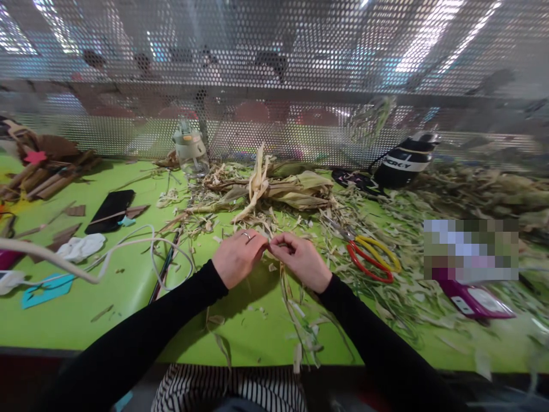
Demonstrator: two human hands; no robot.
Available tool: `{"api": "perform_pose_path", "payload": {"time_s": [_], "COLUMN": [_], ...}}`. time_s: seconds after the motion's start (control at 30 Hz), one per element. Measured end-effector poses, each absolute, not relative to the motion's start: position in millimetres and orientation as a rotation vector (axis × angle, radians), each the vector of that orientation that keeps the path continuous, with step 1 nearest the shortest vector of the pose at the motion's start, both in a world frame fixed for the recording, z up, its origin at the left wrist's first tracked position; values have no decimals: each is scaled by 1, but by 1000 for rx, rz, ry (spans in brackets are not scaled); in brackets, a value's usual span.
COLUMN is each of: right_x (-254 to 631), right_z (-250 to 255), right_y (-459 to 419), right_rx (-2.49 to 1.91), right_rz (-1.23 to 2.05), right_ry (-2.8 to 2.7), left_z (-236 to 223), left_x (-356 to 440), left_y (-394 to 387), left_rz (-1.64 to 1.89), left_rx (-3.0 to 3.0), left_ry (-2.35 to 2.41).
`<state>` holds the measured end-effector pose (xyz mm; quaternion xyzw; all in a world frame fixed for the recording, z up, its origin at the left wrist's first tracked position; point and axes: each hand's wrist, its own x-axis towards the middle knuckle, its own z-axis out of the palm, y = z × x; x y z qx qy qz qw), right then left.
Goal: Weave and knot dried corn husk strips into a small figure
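My left hand [241, 256], with a ring on one finger, is closed in a pinch over the middle of the green table. Its fingertips meet those of my right hand [302, 258], which is pinched too. Between them they grip a thin corn husk strip [283, 280], whose pale end trails down below my right hand; the part inside the fingers is mostly hidden. Just beyond the hands lies a bundle of dried corn husks [295, 187], with a knotted upright husk [258, 182] on it. Scissors with red and yellow handles [372, 257] rest right of my right hand.
Husk scraps [398, 297] litter the green tabletop [128, 309]. Left are a black phone [110, 210], a white cable [128, 232] and cardboard pieces [47, 171]. A clear bottle [192, 151], a black bottle [403, 163] and a perforated metal screen [274, 126] stand behind. A magenta device [476, 298] lies right.
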<state>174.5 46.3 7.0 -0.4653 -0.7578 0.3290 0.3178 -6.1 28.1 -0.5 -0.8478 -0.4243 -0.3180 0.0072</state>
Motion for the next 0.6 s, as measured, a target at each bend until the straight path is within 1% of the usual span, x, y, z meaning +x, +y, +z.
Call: {"api": "perform_pose_path", "payload": {"time_s": [0.1, 0.2, 0.3, 0.47, 0.6], "right_x": [173, 172, 172, 173, 173], "right_z": [10, 11, 10, 11, 14], "right_y": [44, 43, 45, 47, 46], "right_rx": [-1244, -1236, -1251, -1159, -1228], "right_rz": [820, 840, 930, 1180, 1204], "right_ry": [-1990, -1968, -1943, -1840, -1820], "left_z": [-1, -3, -4, -6, -5], "left_x": [-5, -4, -5, -6, -6], "left_y": [28, 28, 30, 30, 30], "left_rz": [-950, -942, -1004, -1103, -1111], "left_rx": [-2652, -2648, -2652, -2705, -2668], "left_ry": [-1382, -1403, -1404, -1296, -1284]}}
